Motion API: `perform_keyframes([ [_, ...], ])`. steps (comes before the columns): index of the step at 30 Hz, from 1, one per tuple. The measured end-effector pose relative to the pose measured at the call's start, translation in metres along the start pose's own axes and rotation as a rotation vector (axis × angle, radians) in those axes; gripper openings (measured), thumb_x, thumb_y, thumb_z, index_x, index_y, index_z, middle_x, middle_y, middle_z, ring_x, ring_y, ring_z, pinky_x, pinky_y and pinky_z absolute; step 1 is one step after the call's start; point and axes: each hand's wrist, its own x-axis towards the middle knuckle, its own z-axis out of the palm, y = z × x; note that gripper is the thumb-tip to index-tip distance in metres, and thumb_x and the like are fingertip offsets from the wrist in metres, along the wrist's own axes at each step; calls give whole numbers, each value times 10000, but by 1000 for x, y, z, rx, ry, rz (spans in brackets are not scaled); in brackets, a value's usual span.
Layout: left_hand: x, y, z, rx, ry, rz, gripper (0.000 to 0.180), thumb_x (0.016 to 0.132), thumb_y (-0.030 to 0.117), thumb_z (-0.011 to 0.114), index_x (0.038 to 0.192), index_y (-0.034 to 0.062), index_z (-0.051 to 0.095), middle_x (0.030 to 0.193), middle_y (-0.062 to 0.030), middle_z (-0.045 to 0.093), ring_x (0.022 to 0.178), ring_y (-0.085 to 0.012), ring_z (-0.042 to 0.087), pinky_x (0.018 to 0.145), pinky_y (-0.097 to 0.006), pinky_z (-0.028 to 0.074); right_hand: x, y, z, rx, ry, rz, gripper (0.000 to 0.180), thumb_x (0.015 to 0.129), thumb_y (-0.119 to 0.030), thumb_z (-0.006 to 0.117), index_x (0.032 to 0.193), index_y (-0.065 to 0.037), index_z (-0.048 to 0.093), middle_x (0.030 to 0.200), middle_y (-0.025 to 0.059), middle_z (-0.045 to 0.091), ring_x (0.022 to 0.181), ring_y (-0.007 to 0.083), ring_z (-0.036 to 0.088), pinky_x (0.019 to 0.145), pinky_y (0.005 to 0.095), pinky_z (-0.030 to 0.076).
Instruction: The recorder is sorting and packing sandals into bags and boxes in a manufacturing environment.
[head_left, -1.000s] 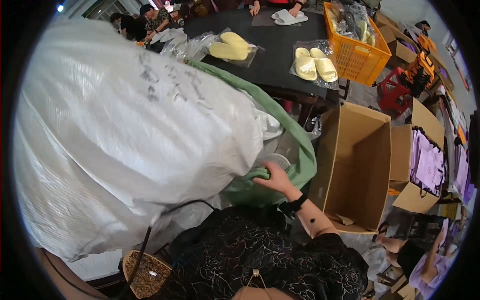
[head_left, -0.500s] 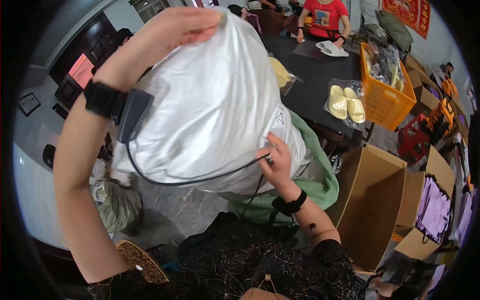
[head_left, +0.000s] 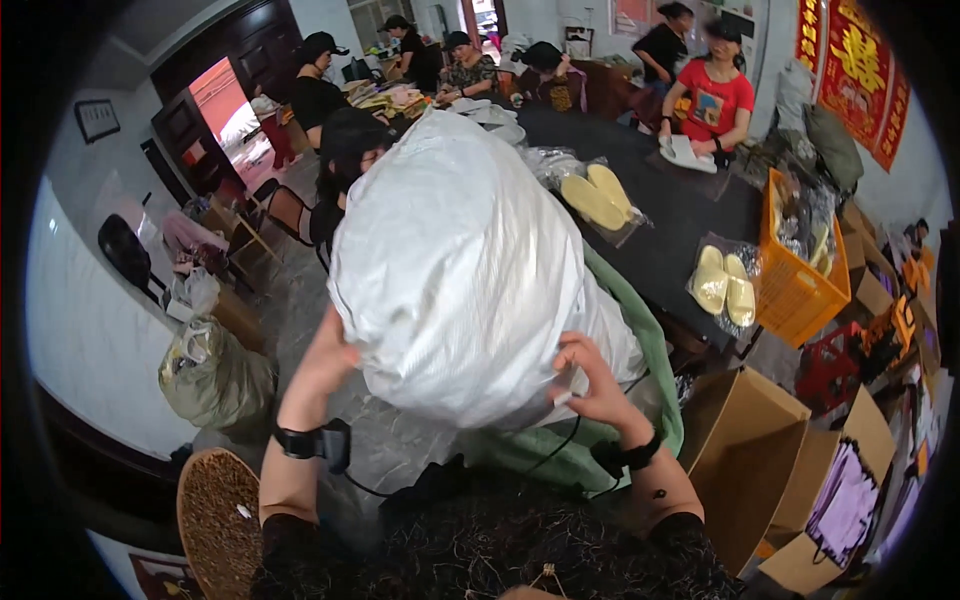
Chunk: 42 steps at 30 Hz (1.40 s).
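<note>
White sack (head_left: 460,270) was located between both hands' fingers. By the left hand (head_left: 325,360) its side was touched; finger spread could not be told. Right hand (head_left: 600,388): fingers bent, parted at the sack; pinch unconfirmed. Green fabric (head_left: 657,365) was noted right of these fingers.

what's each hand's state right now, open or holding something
Left hand: against the white sack at its left side, fingers partly hidden; grip cannot be told.
Right hand: partly open, fingers bent, at the sack's lower right.
</note>
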Motion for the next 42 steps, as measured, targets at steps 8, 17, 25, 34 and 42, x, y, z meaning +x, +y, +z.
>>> perform_keyframes([
  [8,1,-5,42,197,-2,109,308,812,85,623,1093,-39,601,1012,-56,652,902,-104,578,778,-262,456,101,53,-54,172,167,236,660,825,-236,682,1374,-30,379,1325,123,471,1220,249,452,990,367,376],
  [17,64,121,41,-459,260,375,366,852,82,558,1201,-24,526,1161,-87,605,1062,-212,586,936,-358,468,221,-32,-101,-147,767,-241,309,863,-162,646,645,17,519,584,-42,460,592,52,396,515,256,322],
  [25,62,149,70,-470,-44,358,719,849,397,651,1372,4,354,1362,-103,466,1214,-207,476,1016,-357,359,225,-160,-141,-76,878,-347,259,896,-160,580,708,18,579,633,-15,542,603,57,454,527,244,366],
  [34,38,80,134,174,160,421,584,810,306,710,1200,-83,515,1096,-154,613,1021,-217,574,903,-307,433,221,-96,-126,-81,675,-211,268,908,-273,583,903,-5,593,803,8,582,662,82,516,599,240,406],
  [42,27,102,76,-147,173,528,352,916,252,587,1103,-46,594,1008,-46,629,894,-100,565,787,-243,435,220,-75,-150,153,217,229,774,923,-658,233,1409,-72,376,1402,109,434,1279,252,398,1011,349,334],
])
